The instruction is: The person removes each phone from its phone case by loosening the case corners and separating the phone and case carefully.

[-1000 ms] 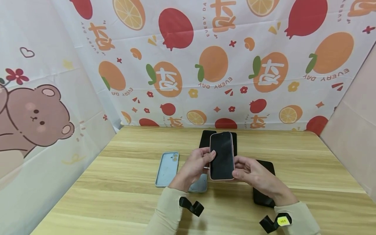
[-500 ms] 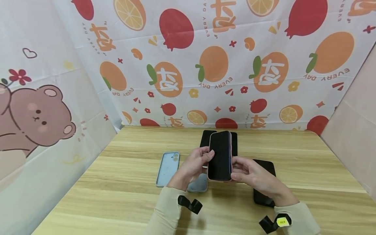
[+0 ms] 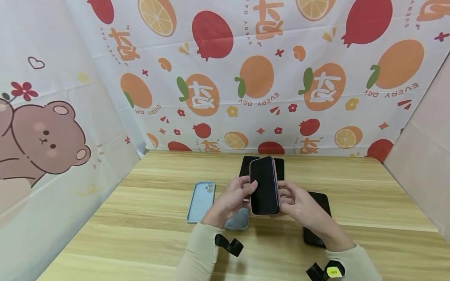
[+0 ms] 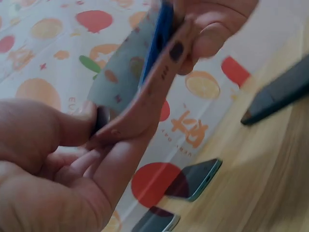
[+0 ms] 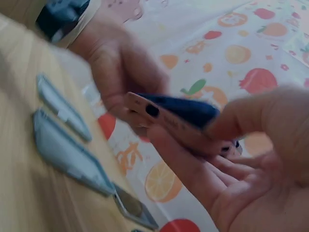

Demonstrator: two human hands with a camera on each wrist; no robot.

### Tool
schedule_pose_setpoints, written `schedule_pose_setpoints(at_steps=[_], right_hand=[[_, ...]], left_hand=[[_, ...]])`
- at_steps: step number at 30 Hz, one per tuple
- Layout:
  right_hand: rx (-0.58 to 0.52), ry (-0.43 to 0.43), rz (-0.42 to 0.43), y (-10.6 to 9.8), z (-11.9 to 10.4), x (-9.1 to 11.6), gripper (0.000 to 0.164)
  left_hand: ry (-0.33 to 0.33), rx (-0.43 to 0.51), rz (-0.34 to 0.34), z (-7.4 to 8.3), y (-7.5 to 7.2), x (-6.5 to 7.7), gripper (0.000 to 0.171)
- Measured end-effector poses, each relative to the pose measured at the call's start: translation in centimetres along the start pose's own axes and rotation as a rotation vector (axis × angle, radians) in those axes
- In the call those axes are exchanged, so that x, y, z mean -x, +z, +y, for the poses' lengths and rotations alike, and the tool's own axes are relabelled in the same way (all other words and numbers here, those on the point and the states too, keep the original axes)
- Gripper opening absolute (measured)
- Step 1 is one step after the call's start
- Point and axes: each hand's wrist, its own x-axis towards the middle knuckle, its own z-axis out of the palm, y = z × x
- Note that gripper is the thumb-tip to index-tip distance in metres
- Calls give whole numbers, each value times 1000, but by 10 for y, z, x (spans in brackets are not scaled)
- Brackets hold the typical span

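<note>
A smartphone with a dark screen sits tilted in a pink phone case. Along the right side its blue edge stands out from the case's rim. My left hand grips phone and case from the left, thumb on the screen and fingers behind. On the other side my right hand pinches the lower right edge, its thumb by the blue edge and fingers under the case, as the right wrist view shows. Both are held above the table.
On the wooden table a light blue phone case lies at left, and another blue case lies partly under my left wrist. Two dark phones lie behind the held one. One more black phone lies beside my right forearm.
The phone's right side has come up out of the pink case, baring its blue edge. My right hand has shifted slightly along that edge; the left keeps its grip.
</note>
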Motion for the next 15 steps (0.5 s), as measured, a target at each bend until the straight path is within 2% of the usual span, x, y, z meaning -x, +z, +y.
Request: schedule_pose_setpoints(at_steps=[2,4,9,12,15], right_hand=[[52,9,67,2,1,-2,58],[100,4,114,2,3,-3,58],[145,-18,170,3,8,-6,35],[142,-17,167,4,10,-6,23],[122,-15,130,4,12,-7,19]], left_hand=[[-7,-53,63,0,1,-1,29],[-15,-100,113,0,2,-1,29],[-36,-156,172,1,3,-2,32],[-40,-197,187,1,3,-2,34],[-35,-246,196,1,3,-2,36]])
